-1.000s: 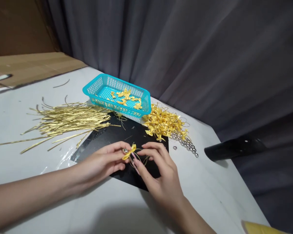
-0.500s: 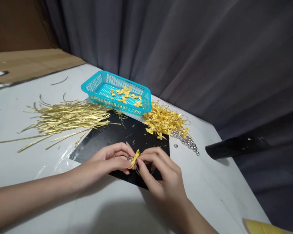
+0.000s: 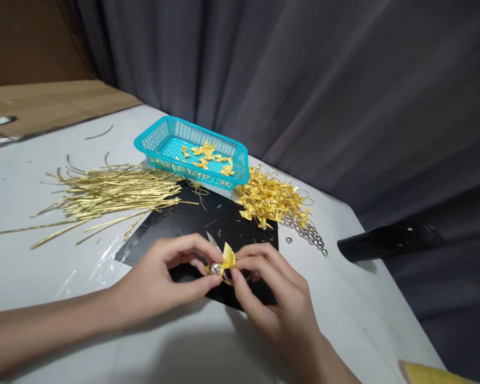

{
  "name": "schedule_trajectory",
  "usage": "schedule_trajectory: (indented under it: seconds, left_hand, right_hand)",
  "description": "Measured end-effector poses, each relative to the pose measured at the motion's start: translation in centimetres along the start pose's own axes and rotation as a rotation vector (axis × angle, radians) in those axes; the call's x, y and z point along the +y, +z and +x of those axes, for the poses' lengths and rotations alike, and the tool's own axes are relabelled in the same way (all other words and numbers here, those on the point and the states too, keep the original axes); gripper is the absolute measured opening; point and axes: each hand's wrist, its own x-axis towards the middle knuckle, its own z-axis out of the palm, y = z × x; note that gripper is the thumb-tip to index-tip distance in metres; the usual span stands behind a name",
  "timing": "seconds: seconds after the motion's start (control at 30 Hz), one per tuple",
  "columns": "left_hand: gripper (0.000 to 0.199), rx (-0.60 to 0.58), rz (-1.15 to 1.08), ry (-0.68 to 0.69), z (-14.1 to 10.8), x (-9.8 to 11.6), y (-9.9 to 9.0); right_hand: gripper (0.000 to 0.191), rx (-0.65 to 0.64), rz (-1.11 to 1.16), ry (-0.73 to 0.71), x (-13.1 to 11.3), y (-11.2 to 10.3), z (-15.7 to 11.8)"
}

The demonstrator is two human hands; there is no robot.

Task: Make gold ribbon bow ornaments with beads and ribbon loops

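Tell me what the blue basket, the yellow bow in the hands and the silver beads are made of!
The basket looks like plastic: glossy, with neat rows of holes. The bow seems to be ribbon, perhaps satin: thin, folded and softly shiny. The beads shine like mirrors, so they could be metal or coated plastic; I can't tell which.

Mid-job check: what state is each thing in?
Left hand: closed on the yellow bow
Right hand: closed on it too
Yellow bow: held, silver bead against it
Blue basket: upright, partly filled
Gold ties: loosely piled
Bow heap: jumbled
Silver beads: loose, clustered
Black mat: flat, partly covered
Curtain: hanging in folds
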Motion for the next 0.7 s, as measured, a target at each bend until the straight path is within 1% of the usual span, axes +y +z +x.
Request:
schedule_trajectory:
  seconds: [0.1,0.17,0.27,0.33,0.57,0.7]
  left_hand:
    - [0.013,-0.037,-0.167,-0.123,0.4,-0.4,-0.2]
    - [0.015,-0.07,-0.236,-0.181,0.6,-0.7,-0.2]
    - [0.017,-0.137,-0.286,-0.236,0.7,-1.2,-0.2]
    - [0.017,-0.152,-0.295,-0.267,0.8,-1.4,-0.1]
    - [0.013,-0.086,-0.326,-0.389,1.1,-0.8,-0.4]
    - [0.016,-0.023,-0.329,-0.427,1.4,-0.5,-0.4]
  right_hand:
    - [0.011,-0.006,-0.026,0.008,0.1,-0.1,0.0]
    - [0.011,-0.019,-0.031,0.006,0.2,0.0,-0.1]
    - [0.012,-0.065,-0.034,0.012,0.5,0.3,-0.4]
    - [0.011,-0.086,-0.028,0.024,0.6,0.3,-0.5]
    - [0.014,-0.125,0.018,0.081,0.3,-0.8,0.0]
    - [0.016,-0.184,0.095,0.164,0.0,-1.5,0.2]
